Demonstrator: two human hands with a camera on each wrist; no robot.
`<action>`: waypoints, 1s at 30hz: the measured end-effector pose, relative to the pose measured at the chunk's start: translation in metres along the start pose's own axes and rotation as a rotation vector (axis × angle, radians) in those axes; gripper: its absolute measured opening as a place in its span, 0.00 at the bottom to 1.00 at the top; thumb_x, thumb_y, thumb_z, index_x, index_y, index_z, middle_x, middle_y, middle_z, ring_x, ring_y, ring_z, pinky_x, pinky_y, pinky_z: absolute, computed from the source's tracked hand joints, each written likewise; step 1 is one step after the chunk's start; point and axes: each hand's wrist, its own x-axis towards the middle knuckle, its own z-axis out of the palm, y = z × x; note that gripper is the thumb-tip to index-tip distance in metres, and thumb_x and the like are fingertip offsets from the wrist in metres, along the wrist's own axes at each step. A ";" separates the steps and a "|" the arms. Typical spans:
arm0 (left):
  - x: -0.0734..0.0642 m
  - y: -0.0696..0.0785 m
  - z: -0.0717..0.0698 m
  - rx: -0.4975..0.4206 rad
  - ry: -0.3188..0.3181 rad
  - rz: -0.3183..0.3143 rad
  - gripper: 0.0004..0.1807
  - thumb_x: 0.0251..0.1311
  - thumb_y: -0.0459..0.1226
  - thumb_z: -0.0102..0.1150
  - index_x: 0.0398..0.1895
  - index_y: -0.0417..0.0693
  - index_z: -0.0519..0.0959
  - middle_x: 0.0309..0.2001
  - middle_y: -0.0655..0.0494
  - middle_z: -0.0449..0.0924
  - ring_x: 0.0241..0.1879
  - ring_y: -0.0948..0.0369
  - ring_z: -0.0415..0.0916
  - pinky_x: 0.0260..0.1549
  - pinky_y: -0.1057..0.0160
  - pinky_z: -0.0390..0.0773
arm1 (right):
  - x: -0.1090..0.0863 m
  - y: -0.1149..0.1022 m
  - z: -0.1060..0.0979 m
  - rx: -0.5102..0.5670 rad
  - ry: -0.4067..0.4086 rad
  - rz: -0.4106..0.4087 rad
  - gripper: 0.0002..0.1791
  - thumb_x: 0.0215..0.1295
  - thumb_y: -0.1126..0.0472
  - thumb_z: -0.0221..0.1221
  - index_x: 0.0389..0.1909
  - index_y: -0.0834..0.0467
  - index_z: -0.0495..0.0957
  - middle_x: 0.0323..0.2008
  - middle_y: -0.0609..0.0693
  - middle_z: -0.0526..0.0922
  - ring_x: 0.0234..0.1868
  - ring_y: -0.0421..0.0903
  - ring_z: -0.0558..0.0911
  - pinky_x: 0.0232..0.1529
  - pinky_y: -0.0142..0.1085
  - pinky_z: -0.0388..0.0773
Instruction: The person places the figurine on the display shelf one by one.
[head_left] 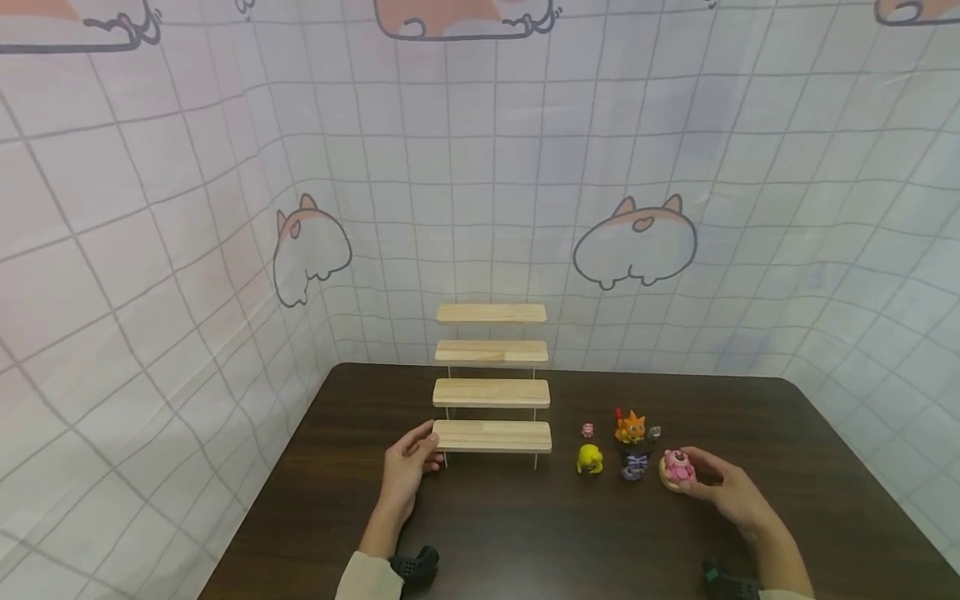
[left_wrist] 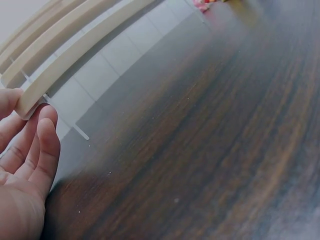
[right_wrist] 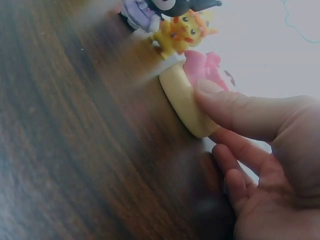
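"What's the pink figure (head_left: 679, 468) like?"
"On a round, pale yellow base (right_wrist: 181, 97), pinched in the right hand (head_left: 737, 498)."
"And the wooden rack (head_left: 491, 392)?"
"Upright, four stepped shelves (head_left: 491, 353), the lowest's end in the left hand (head_left: 403, 472)."

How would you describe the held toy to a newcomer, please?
On the dark brown table, right of the pale wooden four-tier shelf, look past the small orange figure. The pink figure with a rounded cream base is rightmost and, unlike its neighbours, held by the right grip.
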 end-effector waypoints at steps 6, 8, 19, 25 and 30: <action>0.002 0.001 0.001 0.002 -0.001 0.010 0.24 0.69 0.41 0.65 0.66 0.44 0.78 0.35 0.59 0.86 0.30 0.63 0.83 0.33 0.68 0.85 | 0.000 0.000 -0.003 0.024 -0.003 0.008 0.37 0.67 0.55 0.68 0.72 0.64 0.68 0.69 0.69 0.72 0.52 0.33 0.75 0.46 0.27 0.78; 0.003 0.001 0.000 0.004 0.006 0.012 0.24 0.69 0.40 0.65 0.65 0.43 0.78 0.34 0.59 0.86 0.30 0.64 0.83 0.32 0.68 0.85 | 0.000 0.000 -0.003 0.029 -0.008 0.007 0.38 0.67 0.54 0.68 0.73 0.64 0.67 0.69 0.68 0.72 0.52 0.31 0.74 0.47 0.27 0.78; -0.003 -0.005 -0.002 0.009 0.009 -0.009 0.25 0.69 0.41 0.65 0.66 0.44 0.78 0.35 0.57 0.86 0.30 0.64 0.83 0.32 0.69 0.85 | -0.004 0.002 0.002 0.018 0.029 0.044 0.38 0.65 0.53 0.70 0.72 0.63 0.69 0.68 0.67 0.73 0.52 0.28 0.71 0.47 0.26 0.75; -0.001 -0.005 -0.003 -0.004 0.001 0.008 0.24 0.69 0.40 0.65 0.66 0.43 0.78 0.33 0.58 0.85 0.30 0.64 0.83 0.31 0.68 0.84 | -0.005 0.003 0.001 0.032 0.038 0.057 0.39 0.64 0.52 0.70 0.73 0.62 0.68 0.66 0.66 0.75 0.51 0.26 0.70 0.47 0.27 0.75; 0.001 -0.005 -0.003 0.001 0.000 0.011 0.25 0.69 0.41 0.65 0.66 0.43 0.77 0.33 0.59 0.85 0.30 0.64 0.82 0.32 0.69 0.84 | -0.002 0.000 0.000 0.045 0.046 0.053 0.40 0.65 0.51 0.70 0.73 0.62 0.67 0.63 0.65 0.77 0.50 0.35 0.75 0.46 0.30 0.78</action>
